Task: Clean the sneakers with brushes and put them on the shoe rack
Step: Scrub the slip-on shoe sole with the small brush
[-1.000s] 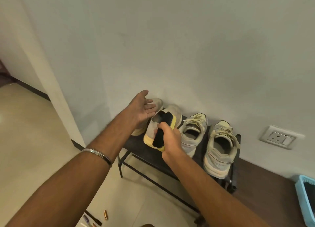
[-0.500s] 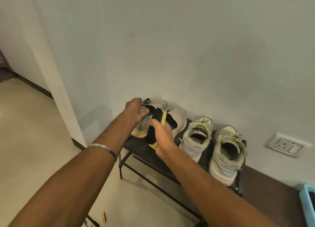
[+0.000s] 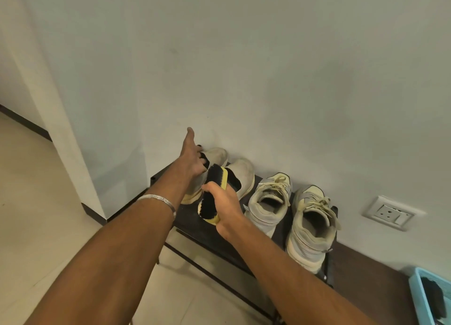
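1. Two hands work at the left end of the row; the right hand (image 3: 225,202) is curled round a yellow-backed brush (image 3: 212,195) with black bristles, held just over the near edge of the shoe rack (image 3: 195,223); the left hand (image 3: 192,161) reaches forward with thumb raised, its fingers going into the dark opening of the leftmost sneaker (image 3: 214,157); whether they grip it cannot be told.
2. Just right of the brush sits the second sneaker (image 3: 242,176), toe to the wall; further right, a laced pair, the third sneaker (image 3: 269,202) and the fourth sneaker (image 3: 311,227), heels toward the person.
3. Progress, as a judgement: all four sneakers already stand on the rack, so placing looks done; brushing of the left pair seems under way, and how clean any shoe is cannot be read.
4. Well to the right of both hands: a wall socket (image 3: 393,213) and the corner of a blue basket (image 3: 429,298).
5. Change over the last second: the left hand has moved from above the shoe into its opening; the brush has lifted off the second sneaker.
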